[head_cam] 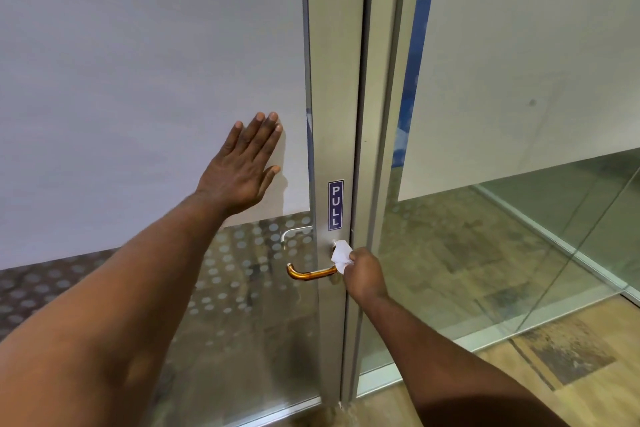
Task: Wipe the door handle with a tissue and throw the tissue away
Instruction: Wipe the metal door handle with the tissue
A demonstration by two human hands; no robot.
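A curved metal door handle (pixel 310 273) with an orange sheen juts left from the grey metal door frame (pixel 332 135). My right hand (pixel 363 276) is shut on a crumpled white tissue (pixel 341 255) and presses it against the handle's base where it meets the frame. My left hand (pixel 247 165) lies flat, fingers spread, on the frosted glass of the door, up and left of the handle. It holds nothing.
A blue PULL sticker (pixel 335 204) sits on the frame just above the handle. A second handle (pixel 294 234) shows through the glass. A fixed glass panel (pixel 502 184) stands to the right, with wood-pattern floor (pixel 554 374) below.
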